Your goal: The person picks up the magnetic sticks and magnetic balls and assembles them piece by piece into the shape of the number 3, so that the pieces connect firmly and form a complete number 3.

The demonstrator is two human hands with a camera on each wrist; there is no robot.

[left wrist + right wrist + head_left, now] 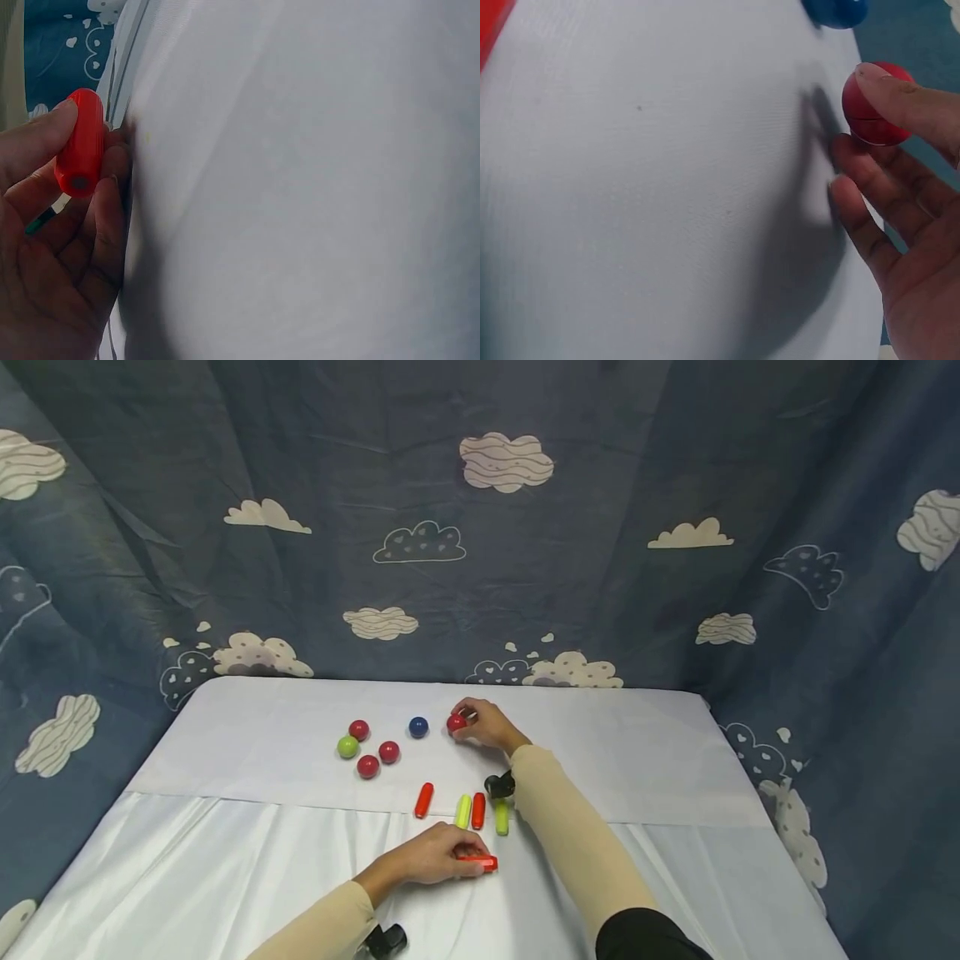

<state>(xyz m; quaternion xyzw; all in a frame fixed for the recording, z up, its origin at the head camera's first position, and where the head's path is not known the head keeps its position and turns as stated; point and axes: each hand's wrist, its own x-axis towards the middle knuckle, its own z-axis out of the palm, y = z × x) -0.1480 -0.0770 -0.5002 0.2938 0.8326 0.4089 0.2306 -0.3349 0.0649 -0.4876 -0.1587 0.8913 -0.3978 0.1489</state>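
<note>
In the head view my right hand (486, 725) pinches a red ball (455, 722) low over the far part of the table. The right wrist view shows the thumb on this red ball (877, 112), with the fingers under and beside it. Nearer to me, my left hand (441, 853) holds a short red ribbed cylinder (483, 863) between thumb and fingers. Its round end, with a grey spot, faces the left wrist camera on the red cylinder (79, 146). A blue ball (418, 727) lies left of the right hand.
Three red balls (367, 767) and a green ball (347, 747) lie at left on the white tablecloth (255, 752). Between the hands are two red cylinders (423, 800), a yellow-green one (463, 811) and a green one (502, 817). A cloud-patterned curtain (420, 460) hangs behind.
</note>
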